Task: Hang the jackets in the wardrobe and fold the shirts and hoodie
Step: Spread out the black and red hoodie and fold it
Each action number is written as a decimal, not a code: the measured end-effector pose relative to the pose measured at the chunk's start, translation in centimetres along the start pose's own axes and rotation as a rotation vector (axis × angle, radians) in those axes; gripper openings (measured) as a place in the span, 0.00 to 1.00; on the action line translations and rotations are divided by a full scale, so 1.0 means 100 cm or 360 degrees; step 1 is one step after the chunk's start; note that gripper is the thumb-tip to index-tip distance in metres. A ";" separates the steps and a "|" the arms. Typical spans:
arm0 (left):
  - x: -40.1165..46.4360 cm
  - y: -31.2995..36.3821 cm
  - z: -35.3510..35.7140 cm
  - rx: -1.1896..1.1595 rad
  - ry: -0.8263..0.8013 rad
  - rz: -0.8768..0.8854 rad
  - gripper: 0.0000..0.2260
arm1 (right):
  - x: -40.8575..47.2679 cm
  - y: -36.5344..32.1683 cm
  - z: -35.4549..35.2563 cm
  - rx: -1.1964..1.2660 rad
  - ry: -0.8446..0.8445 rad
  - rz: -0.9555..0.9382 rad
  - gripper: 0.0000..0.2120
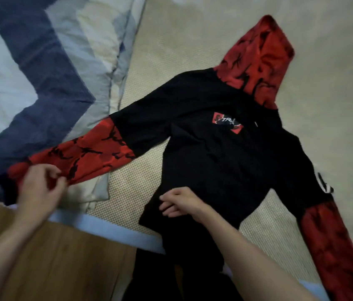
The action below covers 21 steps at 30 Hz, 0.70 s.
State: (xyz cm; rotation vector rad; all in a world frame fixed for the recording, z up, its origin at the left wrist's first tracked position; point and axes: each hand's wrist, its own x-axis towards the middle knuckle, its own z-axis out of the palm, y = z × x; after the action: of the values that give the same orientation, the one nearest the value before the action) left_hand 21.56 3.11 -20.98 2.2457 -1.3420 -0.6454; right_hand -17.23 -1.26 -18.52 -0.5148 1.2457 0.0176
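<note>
Pinching the red sleeve (80,157) cuff, the left hand (39,187) is holding it while the right hand (182,203) is resting loosely curled on the hoodie (214,159) hem, which is lying just under its fingers on the bed mat (193,40). Tugging the sleeve risks skewing the body.

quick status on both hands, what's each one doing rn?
Left hand: pinching the hoodie's red sleeve near the cuff.
Right hand: fingers loosely curled, resting on the hoodie's black body, holding nothing.

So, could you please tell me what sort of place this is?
Most likely a bedroom: the hoodie lies spread on a bed's woven mat, beside a blue-and-white quilt, with wood flooring below.
</note>
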 end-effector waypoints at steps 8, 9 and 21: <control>-0.133 0.157 0.140 0.0858 -0.1374 0.0440 0.38 | -0.081 0.122 -0.133 -0.0921 0.1066 0.0272 0.22; -0.142 0.159 0.145 0.0975 -0.1291 0.0483 0.36 | -0.087 0.135 -0.134 -0.0881 0.1067 0.0235 0.25; -0.123 0.102 0.077 0.0375 -0.0936 0.0288 0.07 | -0.092 0.192 -0.083 0.0251 0.1241 -0.0069 0.17</control>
State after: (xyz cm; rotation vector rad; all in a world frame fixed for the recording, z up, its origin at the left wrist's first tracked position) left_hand 4.87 8.67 -19.05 2.1539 -1.9609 -1.1958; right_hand -33.27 15.05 -19.01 -0.4195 1.9752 -0.3445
